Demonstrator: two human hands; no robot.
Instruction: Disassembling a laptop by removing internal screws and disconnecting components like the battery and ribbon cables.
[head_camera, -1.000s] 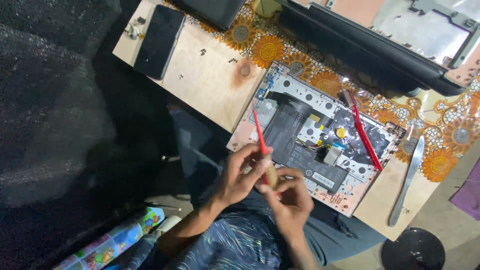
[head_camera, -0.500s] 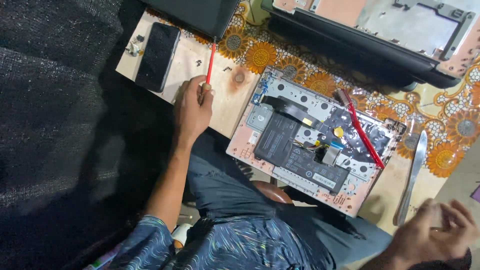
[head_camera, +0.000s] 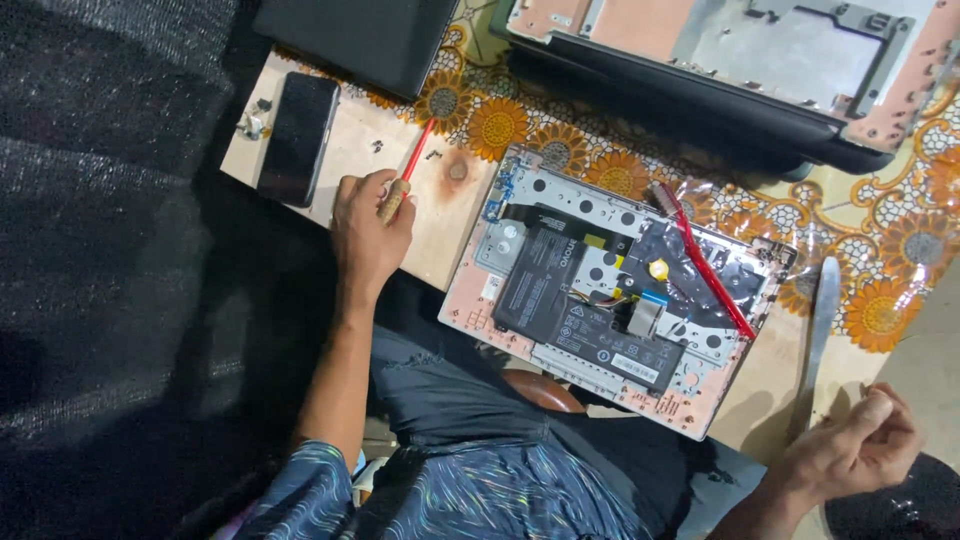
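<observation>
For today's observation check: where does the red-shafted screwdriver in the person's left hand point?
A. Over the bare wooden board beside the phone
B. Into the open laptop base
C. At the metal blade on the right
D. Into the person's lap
A: the left hand grips the screwdriver over the wooden board, between the phone and the open laptop base.

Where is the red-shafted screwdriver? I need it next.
In the head view, the red-shafted screwdriver is in the left hand, over the wooden board between black phone and opened laptop.

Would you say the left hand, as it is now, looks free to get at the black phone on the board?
Probably yes: the left hand, holding a red screwdriver, sits beside the phone with only bare board between.
</observation>
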